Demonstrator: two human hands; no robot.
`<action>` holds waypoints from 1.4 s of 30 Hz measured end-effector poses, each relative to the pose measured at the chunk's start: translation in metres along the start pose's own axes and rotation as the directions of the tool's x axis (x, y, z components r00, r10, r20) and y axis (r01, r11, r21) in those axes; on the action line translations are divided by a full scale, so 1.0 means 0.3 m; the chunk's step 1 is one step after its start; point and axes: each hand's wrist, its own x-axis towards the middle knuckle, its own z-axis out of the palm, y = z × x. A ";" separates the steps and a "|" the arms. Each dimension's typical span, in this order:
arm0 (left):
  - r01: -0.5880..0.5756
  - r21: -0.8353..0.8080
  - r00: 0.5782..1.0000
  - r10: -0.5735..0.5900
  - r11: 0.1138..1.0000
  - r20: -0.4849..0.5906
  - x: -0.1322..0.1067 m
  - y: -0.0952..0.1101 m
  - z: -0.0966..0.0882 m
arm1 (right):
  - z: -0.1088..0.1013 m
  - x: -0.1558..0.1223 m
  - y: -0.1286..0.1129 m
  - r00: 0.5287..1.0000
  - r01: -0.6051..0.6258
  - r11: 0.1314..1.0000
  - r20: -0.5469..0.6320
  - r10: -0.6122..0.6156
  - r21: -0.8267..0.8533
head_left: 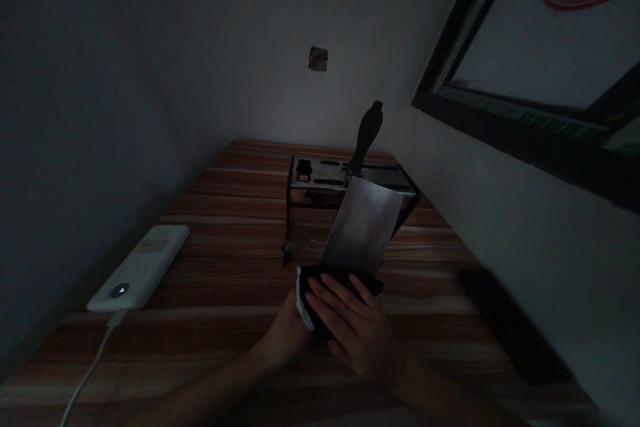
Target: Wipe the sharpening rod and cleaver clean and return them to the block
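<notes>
A cleaver (363, 223) stands tilted in front of me, its broad metal blade pointing down toward me. Its dark handle (369, 130) appears to rise from the blade's far end, over the rack. A black cloth (313, 273) with a white edge covers the near end of the blade. My right hand (357, 323) lies over the cloth, fingers extended and pressing it. Under the cloth's left side is my left hand (290, 327), closed around it with its fingers hidden.
Behind the blade stands a slotted metal rack (317, 173) on the wood-grain table (230, 213). To the left lies a white power bank (150, 263) with a cable (95, 357). A dark flat object (515, 323) sits along the right wall, below a framed panel (525, 127).
</notes>
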 end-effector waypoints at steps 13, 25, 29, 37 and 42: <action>0.003 0.044 0.999 -0.005 0.999 0.045 -0.002 -0.001 0.000 | -0.002 0.001 0.004 1.000 0.007 0.999 -0.015 -0.008 -0.040; -0.016 -0.002 0.998 0.017 1.000 0.057 0.004 0.004 0.006 | 0.000 0.009 0.030 1.000 0.002 0.999 -0.006 -0.002 -0.038; 0.060 -0.082 0.996 -0.054 0.995 0.072 0.008 -0.005 0.015 | -0.015 0.020 0.042 1.000 -0.015 0.999 -0.006 0.015 -0.041; 0.114 -0.086 0.993 -0.114 0.990 0.007 0.009 -0.028 0.021 | -0.043 0.047 0.087 0.998 -0.054 0.998 -0.031 0.053 -0.042; 0.149 -0.069 0.989 -0.149 0.986 -0.004 0.009 -0.008 0.027 | -0.063 0.062 0.120 0.997 -0.081 0.995 -0.020 0.080 -0.053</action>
